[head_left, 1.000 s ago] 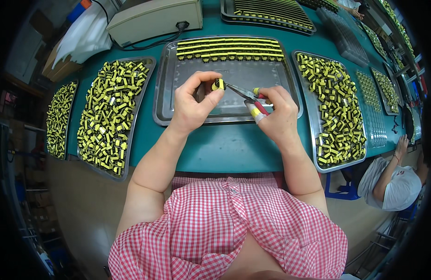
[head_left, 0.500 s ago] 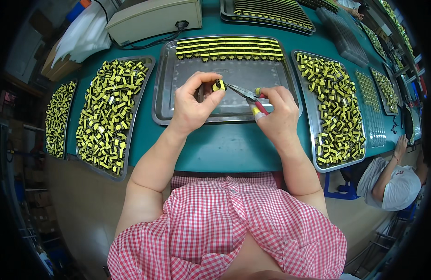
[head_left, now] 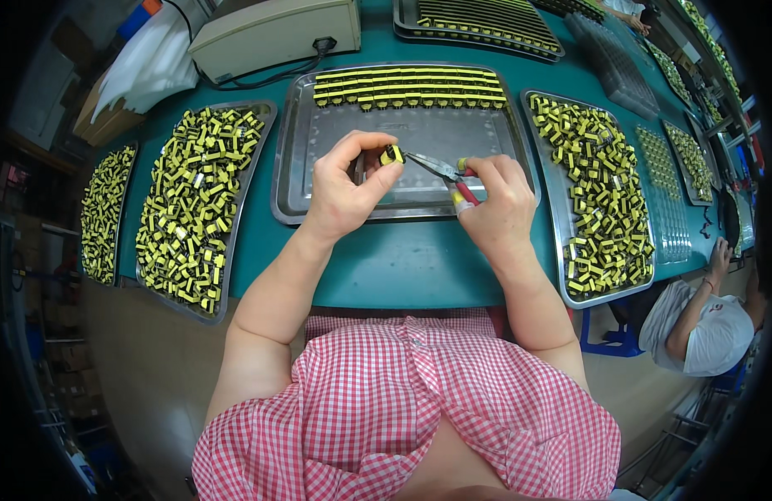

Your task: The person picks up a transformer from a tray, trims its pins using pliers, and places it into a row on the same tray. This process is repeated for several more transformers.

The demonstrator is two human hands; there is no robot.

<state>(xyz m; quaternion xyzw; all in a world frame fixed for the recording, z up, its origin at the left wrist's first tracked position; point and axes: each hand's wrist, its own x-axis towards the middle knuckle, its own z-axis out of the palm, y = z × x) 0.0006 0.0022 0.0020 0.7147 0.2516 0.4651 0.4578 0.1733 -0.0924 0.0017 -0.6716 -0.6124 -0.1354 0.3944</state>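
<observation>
Between the thumb and fingers of my left hand (head_left: pixel 346 185) is a small yellow-and-black transformer (head_left: pixel 392 155). My right hand (head_left: pixel 501 196) is closed round red-handled pliers (head_left: pixel 436 167), whose narrow metal jaws point left and reach the transformer's right side. Whether the jaw tips grip a pin there is too small to tell. Yellow tape or covering shows on my right thumb and index finger. Both hands hover over the near part of a metal tray (head_left: pixel 319 159). Neat rows of like transformers (head_left: pixel 411 88) stand along that tray's far side.
Trays heaped with loose transformers flank the middle tray, at left (head_left: pixel 194 200) and right (head_left: pixel 599 192). Behind stand a beige box-shaped device (head_left: pixel 277 37) with a black cable and another tray of rows (head_left: pixel 486 29). Clear plastic trays (head_left: pixel 615 67) lie far right, near another person (head_left: pixel 703 326).
Hardly anything differs. My hands, the transformer and the pliers stay almost in the same place, and the person at the right has shifted a hand slightly.
</observation>
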